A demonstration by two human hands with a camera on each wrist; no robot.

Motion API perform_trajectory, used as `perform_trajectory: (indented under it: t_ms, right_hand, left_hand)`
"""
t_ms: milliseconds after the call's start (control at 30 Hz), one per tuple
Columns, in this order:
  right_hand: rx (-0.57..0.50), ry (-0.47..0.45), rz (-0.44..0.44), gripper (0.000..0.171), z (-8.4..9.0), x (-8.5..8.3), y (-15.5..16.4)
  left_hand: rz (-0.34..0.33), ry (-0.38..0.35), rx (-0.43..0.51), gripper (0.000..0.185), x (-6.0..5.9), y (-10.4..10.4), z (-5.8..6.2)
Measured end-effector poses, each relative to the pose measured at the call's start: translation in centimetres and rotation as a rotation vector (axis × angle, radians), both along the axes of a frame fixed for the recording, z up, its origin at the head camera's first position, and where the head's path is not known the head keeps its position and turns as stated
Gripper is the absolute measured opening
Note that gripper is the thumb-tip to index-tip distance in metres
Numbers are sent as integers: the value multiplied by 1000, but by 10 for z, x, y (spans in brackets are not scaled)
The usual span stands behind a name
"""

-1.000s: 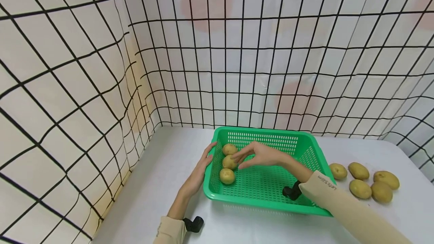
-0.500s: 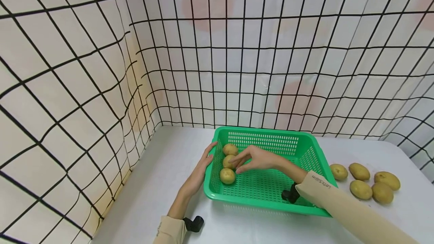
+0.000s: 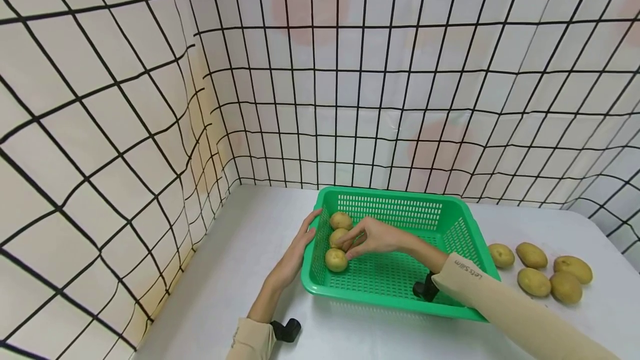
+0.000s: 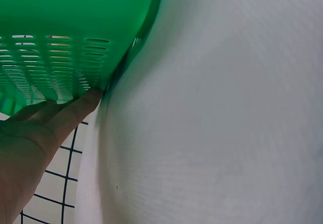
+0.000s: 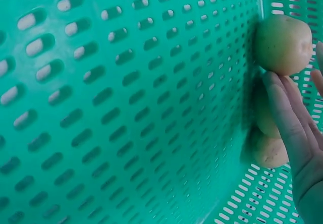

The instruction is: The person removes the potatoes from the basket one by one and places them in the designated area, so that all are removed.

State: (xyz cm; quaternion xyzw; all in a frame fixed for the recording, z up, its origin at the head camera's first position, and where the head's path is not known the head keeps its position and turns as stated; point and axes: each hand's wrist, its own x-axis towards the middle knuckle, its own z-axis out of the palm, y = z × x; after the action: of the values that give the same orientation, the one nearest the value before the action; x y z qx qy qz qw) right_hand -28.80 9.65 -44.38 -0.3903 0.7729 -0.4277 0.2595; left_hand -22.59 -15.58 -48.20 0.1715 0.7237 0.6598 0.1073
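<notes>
- The green perforated basket point(image 3: 452, 226) stands on the white table point(image 3: 240, 271), close to the corner of the grid-patterned backdrop point(image 3: 100, 99).
- Three potatoes lie in a row along the basket's left wall: the far potato point(image 3: 341, 220), the middle potato point(image 3: 339, 236) and the near potato point(image 3: 336, 260).
- Right hand point(image 3: 375, 236): reached into the basket, fingers bent around the middle potato, thumb and fingertips on it. The right-wrist view shows straight fingers point(image 5: 282, 108) lying alongside the potatoes, touching the one nearest the camera. Whether the hold is firm cannot be told; contact is plain.
- Left hand point(image 3: 295, 251): outside the basket, fingers straight and laid flat against its left outer wall. The left-wrist view confirms the fingertips point(image 4: 88, 100) pressed to the wall near its foot, holding nothing.
- Five loose potatoes point(image 3: 532, 255) lie in a cluster on the table to the right of the basket, well apart from both hands.
- Both forearms wear beige sleeves point(image 3: 500, 304); a black wrist mount point(image 3: 286, 329) shows at the left cuff.
</notes>
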Motion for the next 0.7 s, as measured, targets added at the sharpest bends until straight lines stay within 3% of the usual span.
perform_trajectory:
  t_ms: [700]
  right_hand:
    - [20, 110, -82, 33, -6, 11, -11]
  left_hand:
    - [2, -12, -2, 50, 0, 0, 1]
